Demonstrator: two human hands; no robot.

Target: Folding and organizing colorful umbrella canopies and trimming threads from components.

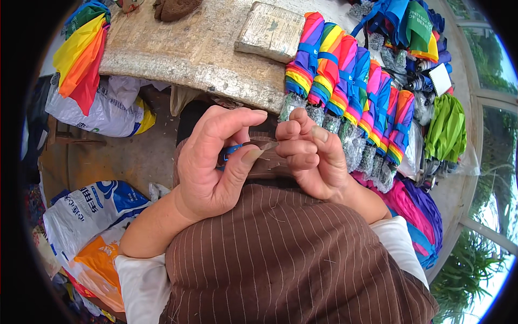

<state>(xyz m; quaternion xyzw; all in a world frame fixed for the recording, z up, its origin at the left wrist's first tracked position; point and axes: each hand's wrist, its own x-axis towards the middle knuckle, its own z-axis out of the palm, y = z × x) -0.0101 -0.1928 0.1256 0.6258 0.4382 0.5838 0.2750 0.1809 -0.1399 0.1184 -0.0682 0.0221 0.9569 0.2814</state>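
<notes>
Over my lap, my left hand (pixel 211 156) is curled around a small cutting tool with a blue handle (pixel 229 153). Its thin metal blade (pixel 267 145) points toward my right hand; the fingers partly cover the tool, so its exact kind is unclear. My right hand (pixel 315 156) is raised close by, with its fingers bent in and pressed together. Whatever those fingers hold, if anything, is too small to make out. Behind my right hand lies a row of folded rainbow umbrellas (pixel 335 69) with clear plastic around their lower ends.
A worn wooden table (pixel 162 51) spans the front, bearing a paint-stained block (pixel 271 31). Loose rainbow fabric (pixel 81 56) hangs at its left. Plastic bags (pixel 81 216) lie low on the left. A green umbrella (pixel 445 128) and pink-purple ones (pixel 413 210) are on the right, near windows.
</notes>
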